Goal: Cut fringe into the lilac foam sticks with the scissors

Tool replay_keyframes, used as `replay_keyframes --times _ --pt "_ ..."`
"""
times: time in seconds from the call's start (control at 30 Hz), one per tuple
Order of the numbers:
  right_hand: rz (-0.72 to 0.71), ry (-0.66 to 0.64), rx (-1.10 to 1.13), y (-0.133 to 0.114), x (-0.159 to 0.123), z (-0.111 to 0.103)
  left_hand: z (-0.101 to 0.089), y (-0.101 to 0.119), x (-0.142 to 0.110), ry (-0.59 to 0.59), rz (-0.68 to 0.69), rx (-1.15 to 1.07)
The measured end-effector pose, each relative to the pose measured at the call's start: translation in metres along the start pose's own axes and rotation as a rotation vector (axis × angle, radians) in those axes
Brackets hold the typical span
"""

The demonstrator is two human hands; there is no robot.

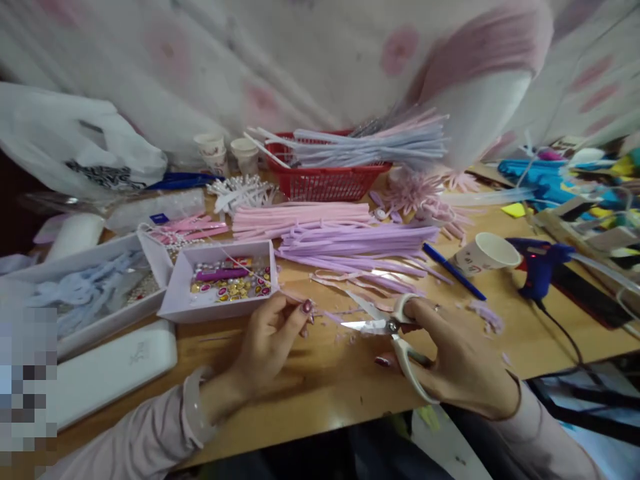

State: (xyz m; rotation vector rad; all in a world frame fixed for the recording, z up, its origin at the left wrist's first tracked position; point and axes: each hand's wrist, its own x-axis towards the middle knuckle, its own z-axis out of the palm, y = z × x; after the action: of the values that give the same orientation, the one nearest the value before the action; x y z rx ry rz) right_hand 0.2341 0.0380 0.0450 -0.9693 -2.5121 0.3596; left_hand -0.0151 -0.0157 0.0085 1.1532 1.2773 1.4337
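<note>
My right hand has its fingers through the handles of a pair of white-handled scissors. The blades are spread and point left, just above the table. To the left, my left hand is closed in a pinch, thumb against the fingers. Something small and pinkish shows at those fingertips, too small to name. Lilac scraps lie between the hands. Beyond them rest a bundle of lilac pipe cleaners and a bundle of pink pipe cleaners.
A white box of gems and a larger box stand left, near a white case. A red basket is at the back. On the right are a blue pen, a paper cup and a blue glue gun with its cord.
</note>
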Motion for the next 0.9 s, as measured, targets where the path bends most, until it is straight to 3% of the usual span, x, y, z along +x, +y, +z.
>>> replay_keyframes --times 0.1,0.37,0.9 --pt "-0.024 -0.007 -0.064 -0.002 -0.006 0.005 -0.002 -0.001 0.001 0.051 0.029 0.040" --pt "-0.002 -0.038 -0.054 -0.003 -0.005 0.016 -0.005 -0.008 -0.002 0.038 0.009 -0.099" --pt "-0.017 -0.107 -0.113 -0.006 0.000 0.013 -0.006 -0.002 -0.001 0.016 0.068 -0.055"
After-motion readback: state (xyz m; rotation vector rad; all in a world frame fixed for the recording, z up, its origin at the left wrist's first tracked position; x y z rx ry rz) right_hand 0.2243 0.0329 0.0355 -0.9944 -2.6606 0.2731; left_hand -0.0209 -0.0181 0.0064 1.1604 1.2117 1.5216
